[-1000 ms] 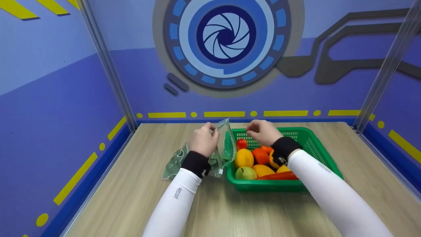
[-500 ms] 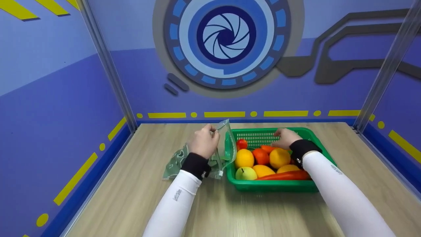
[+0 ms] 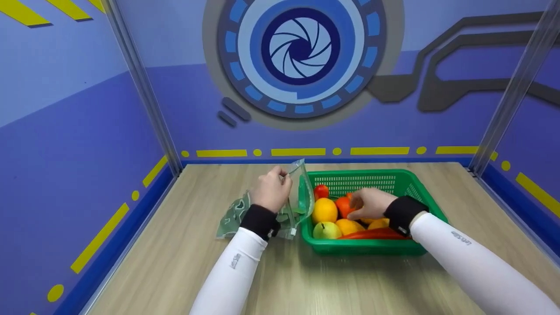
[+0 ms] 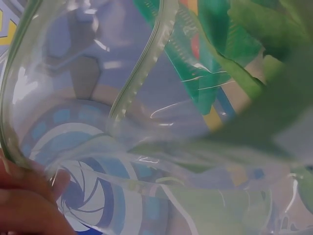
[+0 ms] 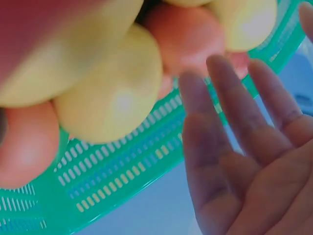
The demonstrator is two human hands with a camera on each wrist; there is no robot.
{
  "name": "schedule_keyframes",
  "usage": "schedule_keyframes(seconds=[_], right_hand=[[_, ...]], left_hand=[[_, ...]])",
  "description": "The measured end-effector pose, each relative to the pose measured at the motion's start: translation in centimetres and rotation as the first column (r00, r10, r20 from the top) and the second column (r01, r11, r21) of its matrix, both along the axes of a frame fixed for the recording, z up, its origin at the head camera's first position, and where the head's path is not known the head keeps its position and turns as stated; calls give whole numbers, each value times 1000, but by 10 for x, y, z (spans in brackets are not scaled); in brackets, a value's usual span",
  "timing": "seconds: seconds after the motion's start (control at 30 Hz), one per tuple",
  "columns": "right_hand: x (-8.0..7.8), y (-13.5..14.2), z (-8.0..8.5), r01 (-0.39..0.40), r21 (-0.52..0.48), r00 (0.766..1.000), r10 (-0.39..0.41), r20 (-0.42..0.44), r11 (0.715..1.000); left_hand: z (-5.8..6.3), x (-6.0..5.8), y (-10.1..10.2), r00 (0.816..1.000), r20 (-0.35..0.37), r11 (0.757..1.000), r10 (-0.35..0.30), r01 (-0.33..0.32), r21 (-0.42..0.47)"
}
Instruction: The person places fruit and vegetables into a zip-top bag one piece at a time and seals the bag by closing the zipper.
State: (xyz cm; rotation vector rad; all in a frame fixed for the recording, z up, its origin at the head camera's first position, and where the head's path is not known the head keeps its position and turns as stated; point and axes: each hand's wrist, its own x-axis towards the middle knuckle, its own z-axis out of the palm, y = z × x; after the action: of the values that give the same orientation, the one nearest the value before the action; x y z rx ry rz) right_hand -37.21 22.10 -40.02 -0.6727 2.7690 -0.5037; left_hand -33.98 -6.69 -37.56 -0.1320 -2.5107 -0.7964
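Observation:
My left hand (image 3: 272,188) pinches the upper edge of a clear zip bag (image 3: 238,216) at the middle of the table. The bag's mouth gapes toward the basket, and its slider hangs at the lower corner. Green leaves (image 4: 264,24) show through the plastic in the left wrist view. Over the green basket (image 3: 363,247), my right hand (image 3: 372,203) has its fingers stretched beside a red-orange round fruit (image 5: 183,36). Nothing lies in that palm in the right wrist view. A yellow-orange fruit (image 5: 112,88) is close by, partly covered by the hand in the head view.
In the basket are also a green pear (image 3: 327,230), a small red fruit (image 3: 321,191), a yellow fruit (image 3: 325,211) and a long red vegetable (image 3: 376,234) along the front. Blue printed panels (image 3: 183,109) close off the table's back and sides.
My right hand went from the basket's back left to its back right, then came forward and left over the middle fruit. The left hand and bag have stayed in place.

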Motion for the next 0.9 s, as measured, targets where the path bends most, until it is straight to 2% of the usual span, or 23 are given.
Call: schedule_keyframes(seconds=[0.2, 0.37, 0.57, 0.7, 0.9], right_hand=[[19, 1, -2, -58, 81, 998, 58, 7, 995], [28, 9, -2, -44, 138, 999, 42, 16, 989], [29, 19, 0, -69, 161, 996, 60, 62, 984], [28, 22, 1, -103, 154, 992, 91, 85, 983], [26, 26, 3, -107, 127, 990, 94, 102, 986]], left_hand=[[0, 1, 1, 1000, 8, 1000, -3, 3, 0], [0, 0, 2, 1000, 9, 1000, -18, 18, 11], [0, 0, 2, 1000, 7, 1000, -14, 14, 5], [1, 1, 3, 1000, 16, 1000, -14, 14, 5], [0, 0, 3, 1000, 27, 1000, -13, 12, 8]])
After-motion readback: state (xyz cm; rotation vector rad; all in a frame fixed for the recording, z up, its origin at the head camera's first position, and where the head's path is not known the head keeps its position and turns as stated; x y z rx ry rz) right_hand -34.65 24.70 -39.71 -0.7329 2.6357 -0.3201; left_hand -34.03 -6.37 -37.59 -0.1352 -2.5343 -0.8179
